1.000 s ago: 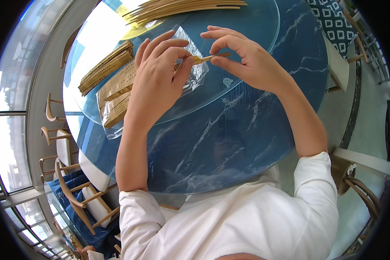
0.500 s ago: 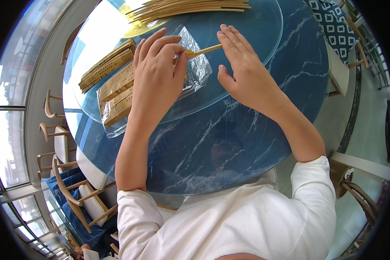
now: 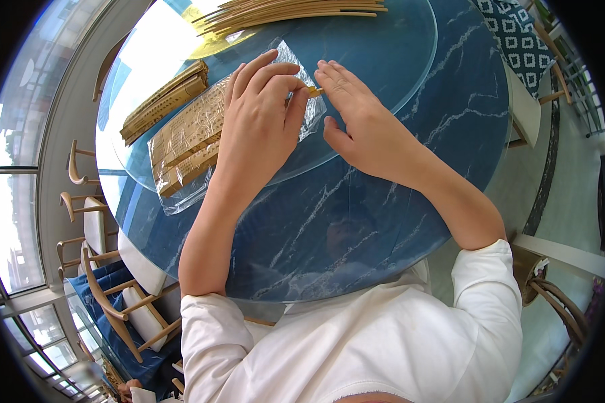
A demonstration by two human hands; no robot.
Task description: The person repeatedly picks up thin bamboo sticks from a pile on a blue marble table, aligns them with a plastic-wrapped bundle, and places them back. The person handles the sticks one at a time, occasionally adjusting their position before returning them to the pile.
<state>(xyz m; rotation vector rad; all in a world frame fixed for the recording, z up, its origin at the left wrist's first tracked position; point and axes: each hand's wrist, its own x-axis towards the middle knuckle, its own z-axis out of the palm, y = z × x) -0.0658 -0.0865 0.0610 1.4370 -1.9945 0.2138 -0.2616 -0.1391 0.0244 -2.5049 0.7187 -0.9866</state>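
My left hand (image 3: 259, 111) is pinched, thumb against fingers, around a thin wooden chopstick (image 3: 316, 92). Only a short piece of it shows between my two hands; the rest is hidden behind my left hand. At the chopstick's right end, my right hand (image 3: 366, 131) has its fingers stretched out flat, their inner side against that end, with the thumb apart. Printed brown paper sleeves (image 3: 188, 131) lie partly in a clear plastic bag (image 3: 175, 203) beneath and left of my left hand. Another stack of brown paper sleeves (image 3: 165, 101) lies beside them.
Several loose chopsticks (image 3: 296, 12) lie at the far side on a round glass turntable (image 3: 383, 67), near a yellow sheet (image 3: 215, 43). Under it is a blue marble-patterned table (image 3: 302, 248). Wooden chairs (image 3: 141, 302) stand at the left, a patterned chair (image 3: 517, 40) at the far right.
My right hand has moved left and slightly nearer, closing toward my left hand. Much less of the chopstick shows between them. My left hand has shifted a little to the right.
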